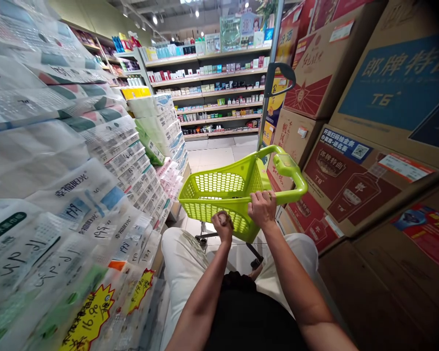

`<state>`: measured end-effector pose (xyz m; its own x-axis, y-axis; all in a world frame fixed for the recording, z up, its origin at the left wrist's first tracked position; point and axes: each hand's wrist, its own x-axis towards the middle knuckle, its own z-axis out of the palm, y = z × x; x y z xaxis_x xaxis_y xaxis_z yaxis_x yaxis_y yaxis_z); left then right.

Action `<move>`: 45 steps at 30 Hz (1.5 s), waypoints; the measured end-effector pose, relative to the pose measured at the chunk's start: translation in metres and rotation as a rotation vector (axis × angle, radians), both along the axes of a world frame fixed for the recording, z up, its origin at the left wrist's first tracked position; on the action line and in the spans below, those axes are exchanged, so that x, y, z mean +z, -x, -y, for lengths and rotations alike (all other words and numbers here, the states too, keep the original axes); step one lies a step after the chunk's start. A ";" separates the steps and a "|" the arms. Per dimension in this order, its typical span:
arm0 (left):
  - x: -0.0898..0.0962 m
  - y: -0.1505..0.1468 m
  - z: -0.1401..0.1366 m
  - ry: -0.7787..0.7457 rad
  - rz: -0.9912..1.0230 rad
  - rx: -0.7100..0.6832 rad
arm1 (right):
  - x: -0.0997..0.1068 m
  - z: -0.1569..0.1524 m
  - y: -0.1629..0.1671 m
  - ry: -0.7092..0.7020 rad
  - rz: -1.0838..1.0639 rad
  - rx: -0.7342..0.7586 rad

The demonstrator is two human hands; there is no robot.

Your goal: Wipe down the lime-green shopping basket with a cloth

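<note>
A lime-green plastic shopping cart (219,183) stands in front of my knees, its handle bar (296,183) turned to the right. The perforated basket appears bare inside. My right hand (262,208) wraps its fingers over the cart's near rim, close to the handle. Lower and to the left, my left hand (223,225) is closed in a fist beside the basket's near wall. Something brownish shows at the fist, too small to name; whether the fist touches the wall I cannot tell.
Wrapped tissue packs (106,209) are piled high on the left, with yellow price tags (91,317). Stacked cartons (351,185) wall the right side. A metal post (274,39) with a dark handle (280,80) rises beyond the cart. Shelves of small boxes (212,73) stand behind.
</note>
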<state>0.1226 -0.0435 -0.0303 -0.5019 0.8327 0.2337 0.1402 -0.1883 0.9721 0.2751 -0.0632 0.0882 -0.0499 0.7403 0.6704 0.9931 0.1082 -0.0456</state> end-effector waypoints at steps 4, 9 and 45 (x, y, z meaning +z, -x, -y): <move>0.023 -0.002 -0.014 -0.188 -0.167 0.076 | -0.001 -0.001 0.000 -0.026 -0.005 0.000; -0.004 -0.003 -0.003 -0.099 -0.211 0.045 | -0.003 -0.002 0.002 -0.046 -0.020 0.007; 0.017 -0.081 0.010 -0.557 -0.476 -0.311 | -0.005 0.013 -0.063 -0.159 -0.143 0.123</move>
<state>0.2031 -0.0534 -0.0135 -0.0073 0.6162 0.7875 0.3778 -0.7275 0.5727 0.3381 -0.0764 0.0828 -0.0297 0.6189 0.7849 0.9567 0.2452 -0.1571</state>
